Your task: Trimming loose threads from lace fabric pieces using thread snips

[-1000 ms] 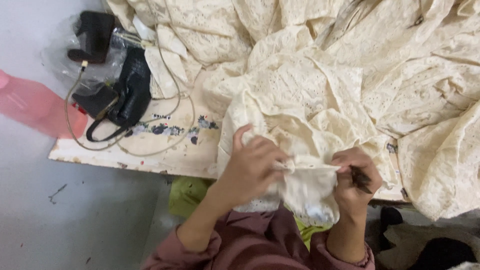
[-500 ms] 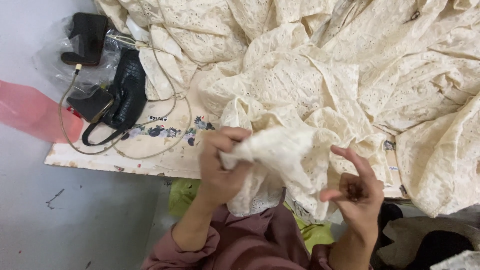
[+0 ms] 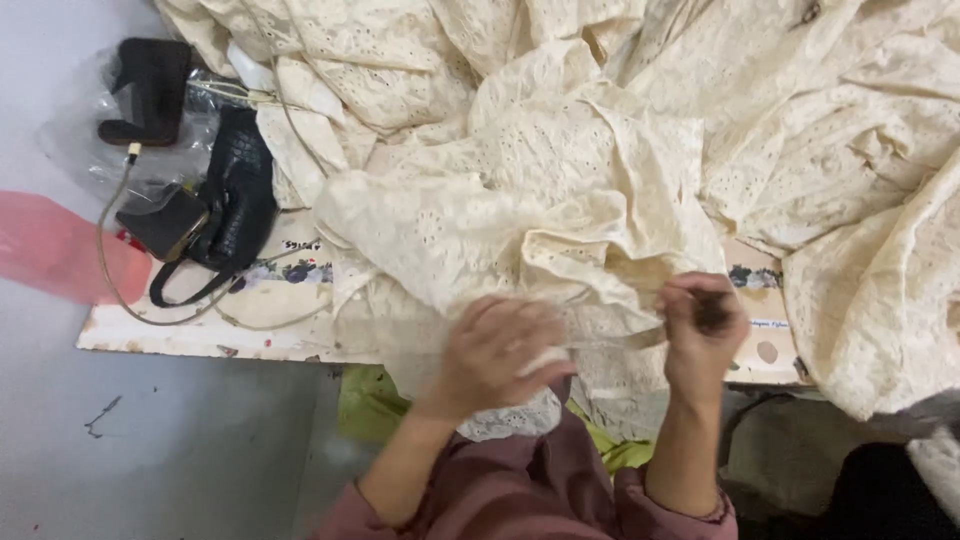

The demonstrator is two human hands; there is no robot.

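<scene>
Our left hand (image 3: 497,350) closed on a fold of cream eyelet cotton fabric (image 3: 560,200) at the near edge of the worn white table (image 3: 200,335), our right hand (image 3: 703,322) pinched a small dark tool beside it, black handbag (image 3: 225,205) far left, we could not identify the tool.

Black handbag (image 3: 232,205), pale cable (image 3: 112,270), pink plastic (image 3: 60,258) on the left.

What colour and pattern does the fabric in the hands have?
The fabric is cream with small eyelet holes, seen in the head view.
</scene>
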